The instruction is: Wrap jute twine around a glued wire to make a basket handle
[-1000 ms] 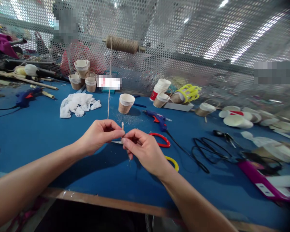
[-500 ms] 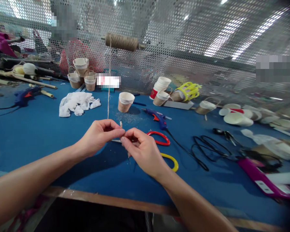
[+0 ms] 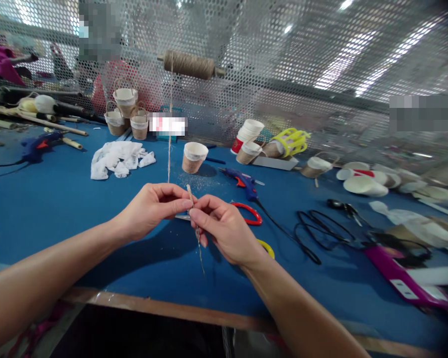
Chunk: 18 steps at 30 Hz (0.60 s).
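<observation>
Hanging from the spool [image 3: 189, 64] on the far mesh, the jute twine [image 3: 169, 124] runs straight down into the left hand [image 3: 153, 206], which is pinched shut on it above the near middle of the blue table [image 3: 59, 199]. The right hand [image 3: 224, 228], fingertips meeting the left's, pinches its loose end, which dangles below. The strand looks uncut; red-handled scissors [image 3: 248, 211] lie untouched just right.
</observation>
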Motion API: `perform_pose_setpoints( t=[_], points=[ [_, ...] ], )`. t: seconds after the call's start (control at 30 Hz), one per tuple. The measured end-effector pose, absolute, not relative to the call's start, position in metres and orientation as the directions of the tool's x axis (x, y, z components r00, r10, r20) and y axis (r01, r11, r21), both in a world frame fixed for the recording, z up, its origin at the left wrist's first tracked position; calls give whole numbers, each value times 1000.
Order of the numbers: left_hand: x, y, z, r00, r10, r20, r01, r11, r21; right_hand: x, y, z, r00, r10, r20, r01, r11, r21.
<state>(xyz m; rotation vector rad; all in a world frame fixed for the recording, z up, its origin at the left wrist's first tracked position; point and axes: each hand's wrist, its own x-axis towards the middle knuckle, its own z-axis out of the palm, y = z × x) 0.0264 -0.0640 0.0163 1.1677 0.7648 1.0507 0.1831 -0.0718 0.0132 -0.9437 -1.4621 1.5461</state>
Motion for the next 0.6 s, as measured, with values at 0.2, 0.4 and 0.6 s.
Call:
perform_pose_setpoints(
  t=[0.2, 0.4, 0.6],
  points=[
    [27, -66, 18, 279, 958, 64, -118, -32, 993, 181, -73, 14, -335, 941, 52, 114, 95, -989],
    [27, -68, 18, 232, 970, 71, -72, -56, 996, 179, -76, 15, -296, 952, 79, 163, 131, -978],
    [23, -65, 16, 394, 917, 60, -229, 35, 973, 185, -73, 19, -481, 877, -13, 6, -11, -1000]
  ],
)
